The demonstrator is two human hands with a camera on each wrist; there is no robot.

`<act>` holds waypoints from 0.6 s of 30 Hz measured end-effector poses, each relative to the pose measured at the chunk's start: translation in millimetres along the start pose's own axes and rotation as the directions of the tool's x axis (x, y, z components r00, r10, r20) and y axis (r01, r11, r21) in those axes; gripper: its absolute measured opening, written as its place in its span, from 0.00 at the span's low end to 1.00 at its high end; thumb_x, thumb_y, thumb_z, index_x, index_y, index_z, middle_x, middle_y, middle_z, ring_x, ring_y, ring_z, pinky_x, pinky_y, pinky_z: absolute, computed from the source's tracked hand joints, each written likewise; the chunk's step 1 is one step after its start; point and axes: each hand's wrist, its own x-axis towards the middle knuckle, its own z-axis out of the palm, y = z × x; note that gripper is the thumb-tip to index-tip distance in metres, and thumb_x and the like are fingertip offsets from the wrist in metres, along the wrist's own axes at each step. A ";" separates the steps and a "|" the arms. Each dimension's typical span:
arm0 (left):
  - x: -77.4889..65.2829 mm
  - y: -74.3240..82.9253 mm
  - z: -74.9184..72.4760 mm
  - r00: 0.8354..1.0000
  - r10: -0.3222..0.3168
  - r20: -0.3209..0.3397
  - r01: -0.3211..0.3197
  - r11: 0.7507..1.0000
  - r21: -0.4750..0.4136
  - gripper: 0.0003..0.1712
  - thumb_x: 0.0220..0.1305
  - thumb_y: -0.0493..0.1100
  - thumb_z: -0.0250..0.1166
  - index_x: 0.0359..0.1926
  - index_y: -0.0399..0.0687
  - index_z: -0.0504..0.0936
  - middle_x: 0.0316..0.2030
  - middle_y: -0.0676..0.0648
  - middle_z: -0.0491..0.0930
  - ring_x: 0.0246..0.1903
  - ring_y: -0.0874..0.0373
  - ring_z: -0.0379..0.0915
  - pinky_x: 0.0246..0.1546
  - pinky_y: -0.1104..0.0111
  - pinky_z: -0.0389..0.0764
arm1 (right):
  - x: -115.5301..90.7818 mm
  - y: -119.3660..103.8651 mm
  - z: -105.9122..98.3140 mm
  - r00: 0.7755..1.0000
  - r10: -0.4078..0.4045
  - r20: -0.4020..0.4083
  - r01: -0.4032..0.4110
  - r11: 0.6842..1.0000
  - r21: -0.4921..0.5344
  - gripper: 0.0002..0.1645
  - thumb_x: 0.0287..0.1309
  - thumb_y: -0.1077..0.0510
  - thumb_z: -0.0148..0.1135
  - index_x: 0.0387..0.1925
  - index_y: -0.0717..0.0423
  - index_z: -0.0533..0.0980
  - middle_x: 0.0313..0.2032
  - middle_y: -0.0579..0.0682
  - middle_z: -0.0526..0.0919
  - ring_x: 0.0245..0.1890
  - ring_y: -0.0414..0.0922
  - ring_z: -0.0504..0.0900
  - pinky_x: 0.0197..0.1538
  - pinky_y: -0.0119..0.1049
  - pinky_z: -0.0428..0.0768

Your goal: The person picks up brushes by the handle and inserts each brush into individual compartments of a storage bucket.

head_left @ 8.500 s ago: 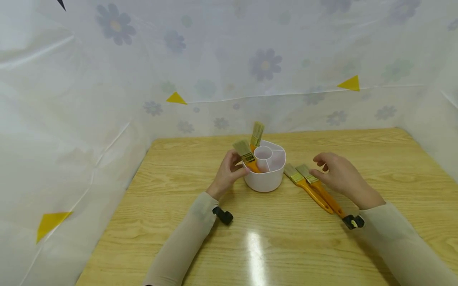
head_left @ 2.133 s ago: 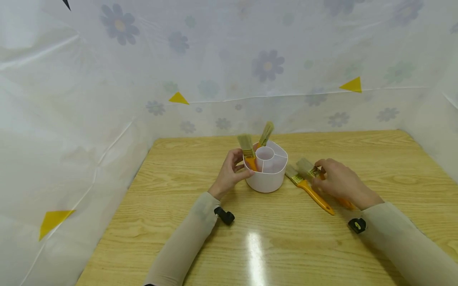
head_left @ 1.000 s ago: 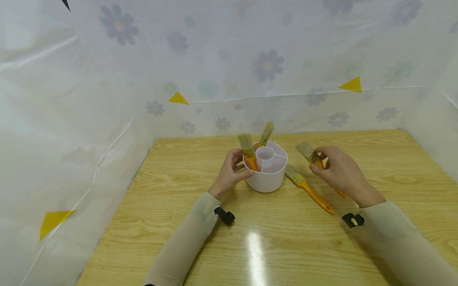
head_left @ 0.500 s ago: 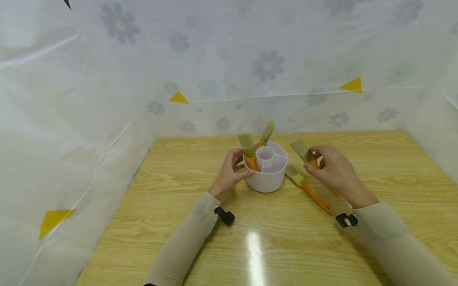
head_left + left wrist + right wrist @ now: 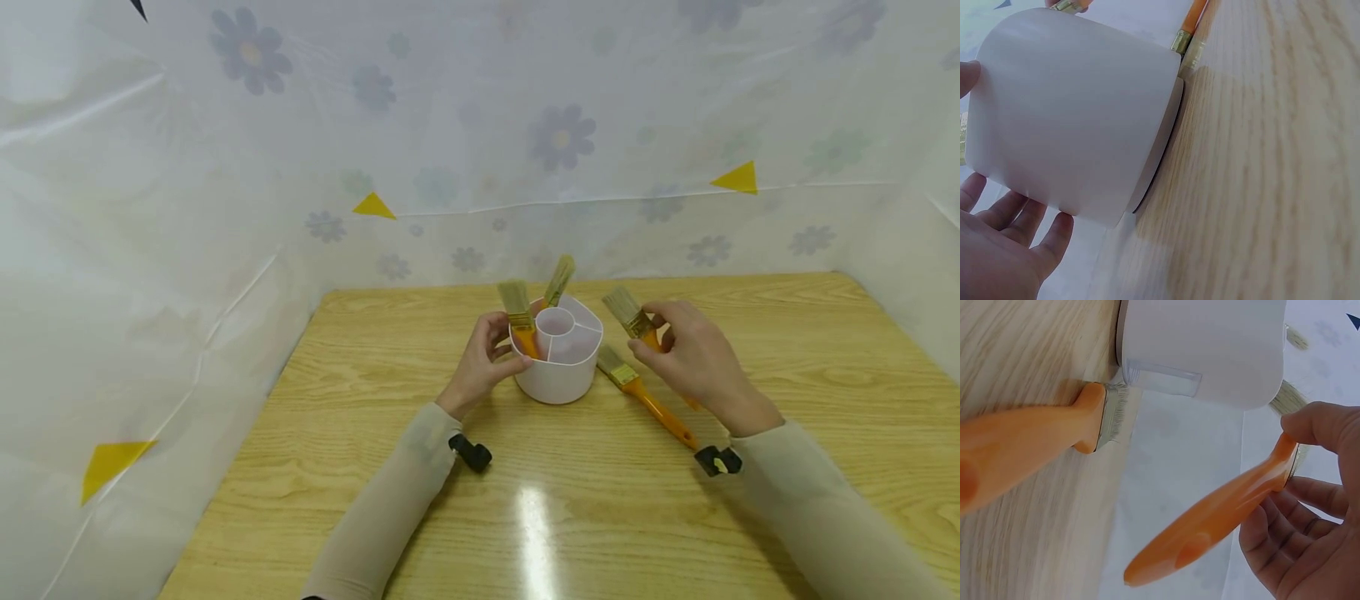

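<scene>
My left hand (image 5: pixel 483 362) holds the left side of a white round desk organizer (image 5: pixel 557 385), thumb at its rim and fingertips along its wall in the left wrist view. Two paintbrushes stand bristles-up in the organizer: a front paintbrush (image 5: pixel 517 312) near my left fingers and a back paintbrush (image 5: pixel 558 282). My right hand (image 5: pixel 693 358) pinches another paintbrush (image 5: pixel 1210 512) near its metal band, between thumb and fingers. Its bristles point up and left toward the organizer, and its orange handle hangs down below the hand. A further paintbrush (image 5: pixel 652 404) lies on the table, bristles close to the organizer's base.
The organizer has a round middle cup (image 5: pixel 556 322) with thin dividers around it. The wooden table (image 5: pixel 420 333) reaches back to a flowered plastic sheet (image 5: pixel 465 133) with yellow triangles on it. Black cameras sit on both wrists.
My right hand has picked one paintbrush up from beside the other on the table and carried it left toward the organizer. The left hand has stayed on the organizer.
</scene>
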 end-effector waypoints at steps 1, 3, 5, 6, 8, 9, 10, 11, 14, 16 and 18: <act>0.0 0.0 0.0 1.000 -0.001 0.001 0.001 1.000 -0.001 0.38 0.58 0.30 0.64 0.64 0.33 0.54 0.64 0.34 0.59 0.64 0.41 0.57 0.64 0.49 0.61 | 0.0 -0.8 0.2 1.000 0.002 -0.005 -0.002 1.000 0.001 0.28 0.54 0.56 0.68 0.56 0.61 0.72 0.40 0.54 0.76 0.27 0.43 0.72 0.28 0.38 0.72; 0.2 -0.1 0.0 1.000 -0.002 0.000 0.002 1.000 0.000 0.38 0.58 0.30 0.64 0.64 0.33 0.54 0.64 0.34 0.59 0.64 0.41 0.57 0.64 0.49 0.61 | 0.3 -2.2 0.7 1.000 0.004 -0.017 -0.004 1.000 -0.001 0.28 0.54 0.56 0.69 0.56 0.60 0.72 0.40 0.53 0.76 0.27 0.42 0.72 0.28 0.37 0.72; 0.2 -0.2 0.0 1.000 -0.003 0.000 0.003 1.000 -0.002 0.37 0.58 0.30 0.64 0.64 0.33 0.54 0.64 0.35 0.59 0.64 0.41 0.57 0.64 0.49 0.61 | 0.4 -3.4 0.9 1.000 0.004 -0.028 -0.004 1.000 0.000 0.28 0.53 0.56 0.69 0.55 0.60 0.73 0.40 0.53 0.76 0.27 0.41 0.71 0.28 0.37 0.72; 0.2 -0.3 0.1 1.000 -0.003 -0.001 0.003 1.000 -0.004 0.37 0.58 0.30 0.64 0.64 0.33 0.54 0.64 0.34 0.59 0.64 0.41 0.57 0.64 0.49 0.61 | 0.6 -3.9 0.9 0.999 0.000 -0.033 0.000 1.000 0.000 0.28 0.53 0.56 0.69 0.55 0.60 0.73 0.40 0.53 0.76 0.27 0.41 0.71 0.28 0.37 0.72; 0.3 -0.3 0.2 1.000 -0.001 -0.003 0.001 1.000 -0.004 0.37 0.58 0.30 0.64 0.64 0.33 0.54 0.64 0.34 0.60 0.63 0.41 0.58 0.63 0.49 0.61 | 1.0 -4.9 1.1 0.999 -0.006 -0.044 0.006 1.000 0.003 0.28 0.53 0.56 0.69 0.55 0.60 0.73 0.40 0.52 0.76 0.27 0.41 0.72 0.28 0.37 0.72; 0.3 -0.4 0.2 1.000 -0.001 -0.002 0.001 1.000 -0.004 0.37 0.58 0.30 0.64 0.64 0.33 0.54 0.63 0.34 0.60 0.63 0.41 0.58 0.63 0.49 0.61 | 1.3 -5.3 1.2 0.999 -0.012 -0.050 0.012 1.000 0.005 0.28 0.53 0.57 0.69 0.55 0.60 0.73 0.40 0.52 0.76 0.26 0.41 0.72 0.28 0.37 0.72; 0.3 -0.5 0.2 1.000 -0.002 -0.003 0.002 1.000 -0.003 0.37 0.58 0.30 0.64 0.64 0.33 0.54 0.63 0.34 0.60 0.63 0.41 0.58 0.63 0.49 0.61 | 1.5 -5.8 1.4 0.998 -0.017 -0.054 0.017 1.000 0.007 0.28 0.53 0.57 0.69 0.55 0.60 0.73 0.40 0.53 0.77 0.26 0.41 0.72 0.28 0.38 0.72; 0.4 -0.6 0.2 1.000 -0.002 -0.004 0.002 1.000 -0.001 0.38 0.58 0.30 0.64 0.64 0.33 0.54 0.63 0.34 0.60 0.63 0.41 0.58 0.63 0.49 0.61 | 1.7 -6.3 1.5 0.998 -0.021 -0.057 0.022 1.000 0.011 0.28 0.53 0.57 0.69 0.55 0.60 0.73 0.40 0.53 0.77 0.26 0.42 0.72 0.28 0.37 0.73; 0.5 -0.7 0.1 1.000 -0.004 -0.005 0.004 1.000 0.002 0.38 0.57 0.30 0.64 0.64 0.33 0.54 0.64 0.34 0.60 0.63 0.41 0.58 0.63 0.50 0.61 | 2.6 -7.7 2.1 0.997 -0.032 -0.067 0.033 0.999 0.017 0.28 0.52 0.57 0.69 0.55 0.61 0.73 0.40 0.53 0.77 0.27 0.42 0.73 0.28 0.38 0.73; 0.6 -0.5 -0.1 1.000 -0.003 -0.007 0.003 1.000 0.002 0.38 0.58 0.30 0.64 0.64 0.33 0.54 0.63 0.34 0.60 0.63 0.42 0.58 0.63 0.50 0.61 | 3.5 -8.8 2.4 0.997 -0.035 -0.072 0.037 0.999 0.023 0.28 0.53 0.57 0.69 0.55 0.61 0.73 0.40 0.53 0.77 0.27 0.42 0.73 0.28 0.38 0.73; 0.6 -0.3 -0.2 1.000 0.000 -0.007 0.000 1.000 0.001 0.37 0.58 0.30 0.64 0.64 0.32 0.54 0.63 0.34 0.60 0.63 0.41 0.58 0.63 0.50 0.61 | 4.8 -9.8 2.7 0.996 -0.040 -0.079 0.042 0.999 0.024 0.28 0.53 0.57 0.69 0.55 0.60 0.73 0.40 0.53 0.76 0.27 0.42 0.73 0.28 0.38 0.73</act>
